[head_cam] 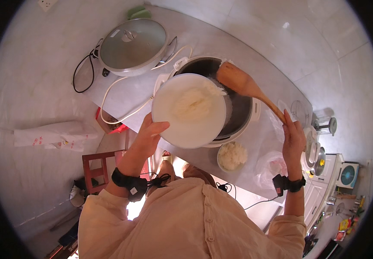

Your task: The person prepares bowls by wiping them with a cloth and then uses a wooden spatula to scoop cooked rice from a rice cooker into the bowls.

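My left hand (pixel 149 136) grips the near left rim of a white bowl (pixel 186 132), thumb over the edge. Cooked rice (pixel 196 103) lies inside, some of it at the bowl's right rim. The bowl is held over the left part of a large white electric cooker with a dark inner pot (pixel 241 106). In my right hand (pixel 293 139) is the handle of a wooden spatula (pixel 238 79), its broad blade above the pot's far rim. A smaller bowl heaped with rice (pixel 233 156) stands on the counter just in front of the cooker.
A wide electric pan with a glass lid (pixel 133 45) stands at the back left, beside black and white cords. Clear plastic bags (pixel 272 168) lie on the grey counter (pixel 202 162) at the right. Farther right are a white lidded appliance (pixel 310 145) and a glass jug (pixel 325 126).
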`<action>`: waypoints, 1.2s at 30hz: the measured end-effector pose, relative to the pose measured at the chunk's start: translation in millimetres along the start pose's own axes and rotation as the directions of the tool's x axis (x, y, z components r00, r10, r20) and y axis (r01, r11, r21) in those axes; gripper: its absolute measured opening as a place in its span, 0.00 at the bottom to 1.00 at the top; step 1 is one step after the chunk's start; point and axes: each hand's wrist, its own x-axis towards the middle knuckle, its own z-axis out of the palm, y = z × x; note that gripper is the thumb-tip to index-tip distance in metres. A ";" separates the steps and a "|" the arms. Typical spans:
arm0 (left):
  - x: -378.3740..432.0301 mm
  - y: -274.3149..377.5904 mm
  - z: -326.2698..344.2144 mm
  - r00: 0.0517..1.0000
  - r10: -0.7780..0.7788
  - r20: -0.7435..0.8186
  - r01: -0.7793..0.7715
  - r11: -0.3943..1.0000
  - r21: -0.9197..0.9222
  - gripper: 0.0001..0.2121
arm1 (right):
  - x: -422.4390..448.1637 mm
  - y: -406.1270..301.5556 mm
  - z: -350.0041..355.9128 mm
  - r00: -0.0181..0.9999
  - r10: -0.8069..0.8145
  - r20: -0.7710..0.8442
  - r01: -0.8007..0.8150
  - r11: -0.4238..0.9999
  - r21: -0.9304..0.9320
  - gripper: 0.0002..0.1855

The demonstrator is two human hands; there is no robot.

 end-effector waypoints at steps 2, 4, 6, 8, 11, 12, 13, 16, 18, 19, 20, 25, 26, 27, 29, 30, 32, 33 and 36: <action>-3.0 4.6 -5.0 1.000 0.005 0.007 -0.005 0.999 0.050 0.29 | 6.0 1.9 -3.8 1.000 0.020 0.011 -0.020 0.999 0.035 0.18; -1.5 5.2 -10.5 0.998 0.019 -0.054 -0.016 0.998 0.056 0.29 | 11.8 8.1 -10.8 0.989 0.106 0.103 -0.112 0.992 0.062 0.13; -0.5 6.8 -14.2 0.992 0.040 -0.122 -0.027 0.994 0.101 0.29 | 21.8 10.7 -19.9 0.970 0.172 0.173 -0.180 0.983 0.035 0.09; 3.7 4.1 -20.7 0.985 0.055 -0.167 -0.059 0.998 -0.021 0.28 | 36.4 13.8 -31.3 0.962 0.114 0.247 -0.099 0.992 -0.073 0.10; 11.4 3.1 -26.7 0.970 0.203 -0.134 -0.215 0.973 -0.082 0.17 | 61.4 9.5 -43.6 0.957 -0.011 0.289 0.058 0.986 -0.156 0.11; 14.0 1.7 -25.7 0.949 0.288 -0.132 -0.299 0.951 -0.079 0.16 | 71.9 5.9 -46.0 0.952 -0.055 0.300 0.113 0.977 -0.179 0.12; 16.8 0.8 -26.9 0.941 0.306 -0.147 -0.321 0.943 -0.089 0.15 | 82.7 1.9 -47.6 0.944 -0.100 0.313 0.168 0.965 -0.199 0.12; 25.7 0.0 -28.4 0.924 0.322 -0.205 -0.349 0.931 -0.111 0.14 | 115.5 -12.5 -49.1 0.883 -0.272 0.383 0.406 0.852 -0.330 0.16; 27.7 5.4 -22.4 0.911 0.283 -0.301 -0.316 0.946 -0.067 0.16 | 135.7 -26.8 -46.1 0.842 -0.335 0.423 0.499 0.781 -0.375 0.17; 28.5 9.1 -17.0 0.894 0.263 -0.362 -0.291 0.956 -0.024 0.17 | 143.6 -34.3 -42.6 0.821 -0.351 0.451 0.537 0.744 -0.397 0.17; 29.5 10.2 -15.0 0.872 0.246 -0.423 -0.263 0.965 0.018 0.18 | 149.4 -41.7 -37.7 0.801 -0.387 0.457 0.575 0.709 -0.408 0.15; 24.3 2.6 -28.9 0.853 0.163 -0.496 -0.222 0.973 -0.062 0.25 | 167.2 -62.5 -3.2 0.686 -0.504 0.525 0.721 0.567 -0.398 0.06; 23.0 2.2 -28.9 0.830 0.150 -0.538 -0.218 0.974 -0.064 0.26 | 172.4 -64.2 1.1 0.663 -0.546 0.512 0.745 0.549 -0.379 0.03; 21.1 -0.3 -33.4 0.827 0.202 -0.525 -0.211 0.977 0.043 0.26 | 177.8 -61.7 5.5 0.650 -0.564 0.508 0.756 0.542 -0.366 0.03; 16.9 -10.6 -47.5 0.817 0.287 -0.501 -0.222 0.957 0.186 0.26 | 190.5 -54.4 15.0 0.625 -0.599 0.501 0.778 0.528 -0.340 0.04; 15.2 -15.3 -51.8 0.805 0.324 -0.497 -0.242 0.944 0.222 0.25 | 197.2 -50.6 19.0 0.617 -0.586 0.525 0.783 0.522 -0.338 0.05; 11.0 -22.1 -55.0 0.779 0.322 -0.538 -0.306 0.944 0.122 0.24 | 208.5 -45.6 27.1 0.624 -0.527 0.578 0.760 0.582 -0.289 0.06; 9.4 -21.5 -52.3 0.771 0.300 -0.561 -0.327 0.943 0.055 0.24 | 211.2 -43.0 30.4 0.623 -0.498 0.603 0.746 0.612 -0.264 0.07; 3.8 -18.5 -39.1 0.771 0.149 -0.619 -0.292 0.947 -0.136 0.27 | 214.6 -37.6 35.3 0.573 -0.598 0.561 0.797 0.564 -0.213 0.09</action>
